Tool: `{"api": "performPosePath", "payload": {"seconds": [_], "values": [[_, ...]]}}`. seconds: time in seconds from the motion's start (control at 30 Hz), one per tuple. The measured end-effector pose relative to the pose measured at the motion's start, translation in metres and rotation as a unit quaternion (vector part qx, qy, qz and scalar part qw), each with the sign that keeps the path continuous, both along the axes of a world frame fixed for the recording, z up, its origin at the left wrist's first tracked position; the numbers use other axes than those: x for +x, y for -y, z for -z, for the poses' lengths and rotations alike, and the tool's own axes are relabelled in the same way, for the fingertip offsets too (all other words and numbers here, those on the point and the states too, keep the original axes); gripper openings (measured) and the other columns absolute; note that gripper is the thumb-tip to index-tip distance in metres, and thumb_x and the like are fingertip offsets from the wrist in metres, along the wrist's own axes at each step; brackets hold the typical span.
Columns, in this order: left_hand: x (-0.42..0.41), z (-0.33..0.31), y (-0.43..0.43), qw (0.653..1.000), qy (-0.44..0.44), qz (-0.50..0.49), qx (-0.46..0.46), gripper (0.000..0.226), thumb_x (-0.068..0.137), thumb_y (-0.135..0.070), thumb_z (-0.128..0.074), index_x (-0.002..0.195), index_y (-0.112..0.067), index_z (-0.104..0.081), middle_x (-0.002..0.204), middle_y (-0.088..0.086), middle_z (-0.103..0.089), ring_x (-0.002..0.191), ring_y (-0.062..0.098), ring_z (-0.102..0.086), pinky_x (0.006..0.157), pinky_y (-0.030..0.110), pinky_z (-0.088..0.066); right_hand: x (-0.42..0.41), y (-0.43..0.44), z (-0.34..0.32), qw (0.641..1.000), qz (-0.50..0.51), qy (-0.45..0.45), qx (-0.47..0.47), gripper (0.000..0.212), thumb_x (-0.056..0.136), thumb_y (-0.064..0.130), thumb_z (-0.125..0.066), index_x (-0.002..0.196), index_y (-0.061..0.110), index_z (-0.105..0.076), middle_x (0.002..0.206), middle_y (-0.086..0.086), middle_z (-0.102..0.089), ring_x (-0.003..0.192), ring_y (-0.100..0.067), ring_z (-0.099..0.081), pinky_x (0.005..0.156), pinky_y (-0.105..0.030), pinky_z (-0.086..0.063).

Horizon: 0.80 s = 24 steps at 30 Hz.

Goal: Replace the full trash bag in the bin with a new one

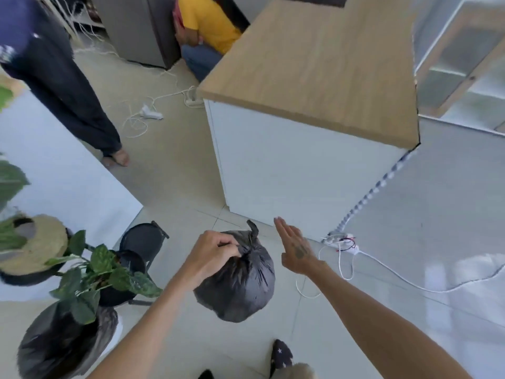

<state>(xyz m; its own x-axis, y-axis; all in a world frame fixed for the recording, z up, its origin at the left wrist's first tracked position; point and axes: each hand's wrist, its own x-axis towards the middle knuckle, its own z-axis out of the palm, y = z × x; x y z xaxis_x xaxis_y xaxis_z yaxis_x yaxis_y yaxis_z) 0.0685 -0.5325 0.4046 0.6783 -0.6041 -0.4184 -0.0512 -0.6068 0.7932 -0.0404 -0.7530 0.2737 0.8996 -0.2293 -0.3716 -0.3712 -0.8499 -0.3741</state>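
Observation:
A full black trash bag [237,285], tied in a knot at its top, hangs above the tiled floor in the lower middle. My left hand [211,254] grips the bag at the knot. To the right of the bag my right hand [296,248] is held flat with fingers straight, holding nothing and not touching the bag. At the bottom left stands a bin lined with a black bag [57,343], partly hidden by plant leaves.
A white cabinet with a wooden top [308,77] stands just ahead. White cables and a power strip [341,240] lie on the floor at right. A potted plant [103,272] and a black stool [143,242] stand at left. One person [54,77] stands, another [207,26] crouches beyond.

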Motion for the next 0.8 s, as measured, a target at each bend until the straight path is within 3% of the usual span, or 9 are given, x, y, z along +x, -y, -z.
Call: {"api": "performPosePath", "payload": {"seconds": [0.1, 0.2, 0.27, 0.37, 0.47, 0.53, 0.63, 0.73, 0.8], "values": [[-0.008, -0.079, 0.017, 0.998, -0.025, 0.034, -0.039, 0.019, 0.074, -0.006, -0.064, 0.055, -0.001, -0.064, 0.044, -0.007, -0.046, 0.045, 0.008, -0.036, 0.052, 0.026, -0.027, 0.007, 0.014, -0.075, 0.99, -0.087, 0.098, -0.048, 0.104, 0.083, 0.009, -0.062, 0.157, 0.03, 0.008, 0.168, 0.005, -0.006, 0.15, -0.03, -0.019, 0.117, -0.049, -0.03], [-0.016, -0.138, 0.034, 0.994, -0.039, 0.057, -0.09, 0.022, 0.066, -0.01, -0.057, 0.045, -0.012, -0.051, 0.047, -0.001, -0.032, 0.045, 0.012, -0.026, 0.049, 0.027, -0.019, 0.01, 0.027, -0.137, 0.97, -0.183, 0.086, -0.136, 0.086, 0.087, 0.023, -0.066, 0.156, 0.029, -0.016, 0.155, -0.002, -0.043, 0.144, -0.027, -0.034, 0.119, -0.051, -0.024], [-0.022, -0.16, 0.05, 0.989, -0.046, 0.069, -0.12, 0.017, 0.066, -0.009, -0.055, 0.05, -0.004, -0.052, 0.051, 0.004, -0.028, 0.048, 0.015, -0.022, 0.051, 0.031, -0.015, -0.005, 0.037, -0.172, 0.968, -0.174, 0.051, -0.174, 0.061, 0.088, 0.029, -0.064, 0.145, 0.027, -0.04, 0.131, -0.006, -0.064, 0.132, -0.026, -0.048, 0.12, -0.053, -0.018], [-0.037, -0.18, 0.078, 0.984, -0.057, 0.098, -0.137, 0.014, 0.067, -0.008, -0.054, 0.056, 0.002, -0.051, 0.059, 0.01, -0.029, 0.052, 0.017, -0.022, 0.049, 0.027, -0.014, -0.047, 0.057, -0.211, 0.974, -0.113, 0.039, -0.195, 0.025, 0.095, 0.034, -0.053, 0.113, 0.024, -0.066, 0.104, -0.002, -0.074, 0.112, -0.026, -0.059, 0.118, -0.054, -0.021], [-0.064, -0.193, 0.114, 0.978, -0.054, 0.154, -0.133, 0.014, 0.069, -0.009, -0.054, 0.057, -0.001, -0.054, 0.059, 0.012, -0.033, 0.051, 0.016, -0.025, 0.048, 0.027, -0.017, -0.101, 0.083, -0.242, 0.984, -0.032, 0.005, -0.175, 0.025, 0.098, 0.035, -0.051, 0.099, 0.021, -0.073, 0.096, -0.001, -0.076, 0.098, -0.026, -0.065, 0.108, -0.044, -0.039], [-0.086, -0.198, 0.144, 0.972, -0.047, 0.203, -0.11, 0.021, 0.074, -0.008, -0.056, 0.053, -0.01, -0.058, 0.055, 0.008, -0.037, 0.048, 0.014, -0.028, 0.047, 0.027, -0.019, -0.143, 0.105, -0.258, 0.994, 0.053, -0.004, -0.1, 0.023, 0.096, 0.03, -0.055, 0.099, 0.017, -0.074, 0.092, -0.007, -0.075, 0.088, -0.029, -0.067, 0.083, -0.036, -0.052], [-0.124, -0.192, 0.196, 0.961, -0.033, 0.266, -0.065, 0.036, 0.083, -0.002, -0.061, 0.05, -0.017, -0.06, 0.049, 0.0, -0.041, 0.045, 0.011, -0.032, 0.047, 0.024, -0.025, -0.212, 0.139, -0.279, 0.988, 0.154, -0.016, -0.012, 0.017, 0.094, 0.021, -0.058, 0.094, 0.015, -0.074, 0.08, -0.006, -0.072, 0.075, -0.027, -0.068, 0.069, -0.034, -0.052], [-0.173, -0.179, 0.268, 0.944, -0.002, 0.33, -0.012, 0.024, 0.083, -0.006, -0.068, 0.06, -0.012, -0.067, 0.046, -0.007, -0.046, 0.045, 0.009, -0.039, 0.05, 0.026, -0.03, -0.293, 0.183, -0.287, 0.963, 0.263, -0.026, 0.046, 0.021, 0.095, 0.013, -0.05, 0.085, 0.018, -0.068, 0.065, 0.006, -0.063, 0.056, -0.019, -0.068, 0.063, -0.03, -0.054], [-0.209, -0.17, 0.316, 0.929, 0.02, 0.37, 0.009, 0.015, 0.084, -0.012, -0.071, 0.07, -0.007, -0.074, 0.05, -0.009, -0.054, 0.052, 0.009, -0.047, 0.053, 0.025, -0.035, -0.345, 0.211, -0.289, 0.947, 0.314, -0.026, 0.065, 0.022, 0.095, 0.012, -0.047, 0.086, 0.017, -0.067, 0.063, 0.006, -0.057, 0.052, -0.019, -0.063, 0.053, -0.029, -0.054]]}}
